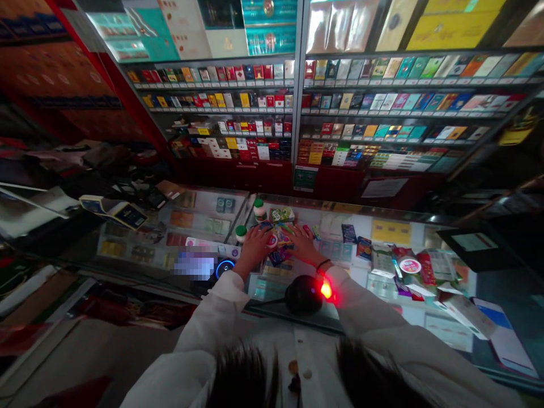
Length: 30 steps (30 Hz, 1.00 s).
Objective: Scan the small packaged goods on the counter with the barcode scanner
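Note:
Both hands rest over a small pile of colourful packets on the glass counter. My left hand lies at the pile's left side, fingers stretched forward, next to a small round pink-and-white tub. Just left of it stands a green-capped white bottle, with a second green-capped bottle behind. My right hand reaches over the pile's right side, fingers spread and touching the packets. A green patterned box sits beyond the hands. What lies under the palms is hidden.
A black scanner-like device glows red below my right forearm. A lit display stands left. Packets and a pink-lidded tub lie scattered to the right, near a white box. Cigarette shelves rise behind the counter.

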Available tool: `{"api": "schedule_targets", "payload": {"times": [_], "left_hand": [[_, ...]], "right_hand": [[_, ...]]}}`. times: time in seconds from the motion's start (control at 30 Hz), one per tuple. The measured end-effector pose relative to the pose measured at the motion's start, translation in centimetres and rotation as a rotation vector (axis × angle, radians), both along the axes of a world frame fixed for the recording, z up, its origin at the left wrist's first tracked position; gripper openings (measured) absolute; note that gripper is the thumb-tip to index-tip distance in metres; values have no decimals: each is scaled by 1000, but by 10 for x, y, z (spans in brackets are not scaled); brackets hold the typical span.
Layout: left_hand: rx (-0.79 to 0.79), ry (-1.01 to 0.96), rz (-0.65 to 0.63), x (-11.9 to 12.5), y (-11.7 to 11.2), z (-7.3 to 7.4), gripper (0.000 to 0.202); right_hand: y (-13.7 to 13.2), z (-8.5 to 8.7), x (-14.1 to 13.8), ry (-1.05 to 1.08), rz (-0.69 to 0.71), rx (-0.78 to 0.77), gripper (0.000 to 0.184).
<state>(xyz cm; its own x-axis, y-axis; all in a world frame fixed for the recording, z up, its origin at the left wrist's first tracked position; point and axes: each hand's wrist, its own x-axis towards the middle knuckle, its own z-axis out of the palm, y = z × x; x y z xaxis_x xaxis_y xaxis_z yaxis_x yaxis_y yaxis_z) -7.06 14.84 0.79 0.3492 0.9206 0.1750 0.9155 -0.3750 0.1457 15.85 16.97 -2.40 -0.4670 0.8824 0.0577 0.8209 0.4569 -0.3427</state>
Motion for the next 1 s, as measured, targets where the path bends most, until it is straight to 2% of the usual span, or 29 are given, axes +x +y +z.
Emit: {"api": "schedule_targets", "payload": {"times": [0.13,0.27,0.4,0.47,0.6,0.73,0.8,0.93,1.0], "left_hand": [[45,-29,-18,3,-2,16,51],[55,-160,7,10,-7,39,57],[19,-407,-111,24,-12,60,55],[-10,-527,-192,34,-15,67,54],[-78,-730,-298,58,-18,72,56],[-123,-871,-344,82,-22,74,61],[-145,-889,-342,92,-24,77,63],[-161,-825,-357,105,-25,85,61],[-138,-787,-382,110,-25,88,60]], "right_hand": [[-5,11,11,16,-40,-14,75],[-16,32,33,101,-92,-20,75],[-35,59,64,278,-135,9,74],[-45,72,79,406,-137,-30,76],[-63,91,104,607,-102,-133,76],[-77,102,122,698,-173,-104,63],[-82,107,129,787,-205,-126,59],[-91,117,138,1036,-190,-335,43],[-94,118,142,1120,-169,-392,39]]}}
